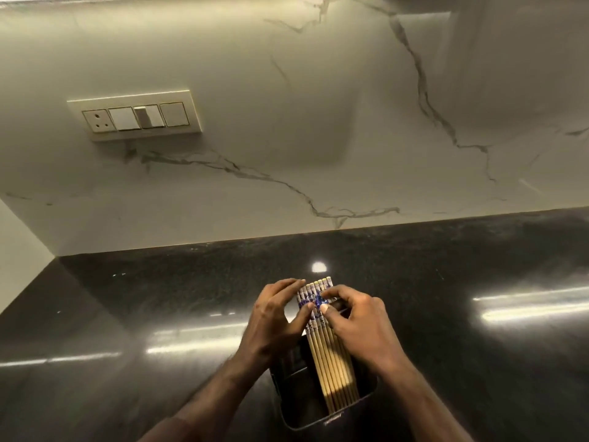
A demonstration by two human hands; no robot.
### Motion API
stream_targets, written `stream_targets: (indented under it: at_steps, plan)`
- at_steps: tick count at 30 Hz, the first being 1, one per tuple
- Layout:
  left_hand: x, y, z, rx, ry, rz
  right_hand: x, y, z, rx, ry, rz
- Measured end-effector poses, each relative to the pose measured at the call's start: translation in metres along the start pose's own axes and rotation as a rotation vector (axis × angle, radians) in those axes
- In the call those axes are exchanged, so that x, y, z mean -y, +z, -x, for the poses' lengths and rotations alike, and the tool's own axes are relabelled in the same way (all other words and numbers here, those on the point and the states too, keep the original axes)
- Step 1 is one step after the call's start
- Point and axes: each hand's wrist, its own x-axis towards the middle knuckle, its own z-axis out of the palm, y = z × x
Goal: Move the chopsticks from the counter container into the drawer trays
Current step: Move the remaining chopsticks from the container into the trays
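The chopsticks [328, 355] stand as a flat row in a black container [322, 406] on the dark bench [159, 298], their patterned tops fanned upward. Both hands pinch those tops: the left hand [274, 317] grips from the left side, the right hand [357, 317] from the right, thumbs pressed on the front. Bare bench lies open on both sides. The marble wall [287, 138] with its switch plate [135, 115] rises well behind.

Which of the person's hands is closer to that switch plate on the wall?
The left. The left hand grips the chopsticks on their left side, under and to the right of the switch plate. The right hand is farther to the right.
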Motion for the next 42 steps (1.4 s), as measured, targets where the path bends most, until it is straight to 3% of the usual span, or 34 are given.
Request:
stream_targets:
  at_steps: [13,22,31,42]
  plan:
    - [-0.005,-0.007,0.015,-0.167,-0.028,0.131,-0.002,0.021,0.009,-0.004,-0.02,-0.007]
    - [-0.03,-0.017,0.026,-0.146,-0.15,0.385,0.006,0.012,0.03,0.059,-0.057,0.023]
    - [-0.099,-0.087,0.025,-0.126,0.156,0.384,0.056,-0.03,0.065,-0.018,-0.127,-0.184]
    - [-0.207,-0.174,0.081,-0.071,0.444,0.499,0.095,-0.067,0.181,-0.06,-0.192,-0.337]
